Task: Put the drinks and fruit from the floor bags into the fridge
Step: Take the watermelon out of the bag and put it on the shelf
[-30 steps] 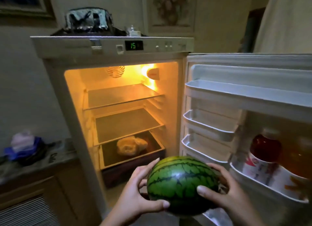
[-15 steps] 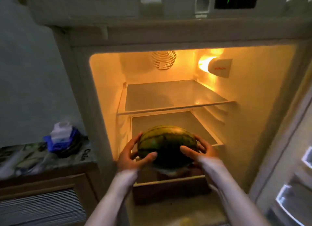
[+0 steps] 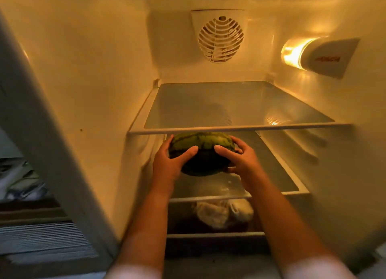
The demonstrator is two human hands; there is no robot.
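A small striped green watermelon (image 3: pixel 203 145) is inside the lit fridge, just under the front edge of the top glass shelf (image 3: pixel 236 105) and above the middle glass shelf (image 3: pixel 277 172). My left hand (image 3: pixel 169 164) grips its left side and my right hand (image 3: pixel 240 159) grips its right side. Whether the melon rests on the middle shelf or hangs just above it, I cannot tell. Its top is partly hidden by the upper shelf's rim.
Below the middle shelf, a drawer holds a pale crumpled bag (image 3: pixel 223 213). A round fan grille (image 3: pixel 221 38) and a glowing lamp (image 3: pixel 296 53) sit on the back and right walls. The fridge's left wall edge (image 3: pixel 41 153) borders a counter with a bag (image 3: pixel 18 180).
My hands have carried the watermelon forward from outside the fridge into the space between the top and middle shelves. My head has moved much closer to the fridge interior.
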